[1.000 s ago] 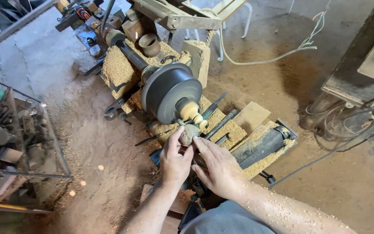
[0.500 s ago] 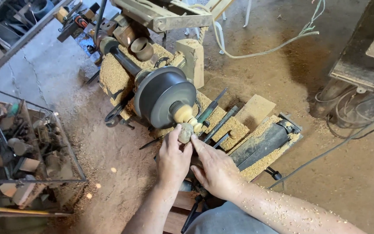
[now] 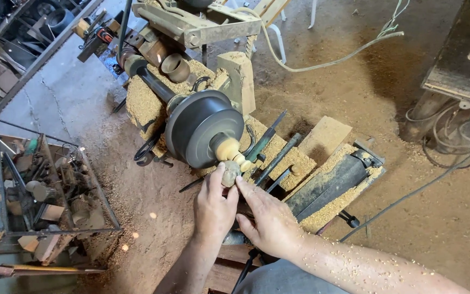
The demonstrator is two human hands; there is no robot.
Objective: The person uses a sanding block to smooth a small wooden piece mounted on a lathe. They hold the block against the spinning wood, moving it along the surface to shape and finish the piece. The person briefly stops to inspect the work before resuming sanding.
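A pale turned wooden piece (image 3: 230, 151) projects from the dark round faceplate (image 3: 199, 128) of a floor-level wood lathe. Just below its tip, both hands pinch a small crumpled wad of abrasive paper (image 3: 229, 173). My left hand (image 3: 213, 209) grips the wad from the left with thumb and fingers. My right hand (image 3: 270, 218) reaches in from the right, its fingertips touching the same wad. Sawdust speckles my right forearm.
Several long turning chisels (image 3: 270, 149) lie on the sawdust-covered lathe bed to the right of the hands. A wire crate (image 3: 55, 190) of tools and wood scraps stands at left. Cables (image 3: 436, 179) trail over the dirt floor at right. A wooden block (image 3: 241, 81) stands behind the faceplate.
The view has shifted slightly. Both hands stay at the tip of the turned piece, holding the abrasive wad against it.
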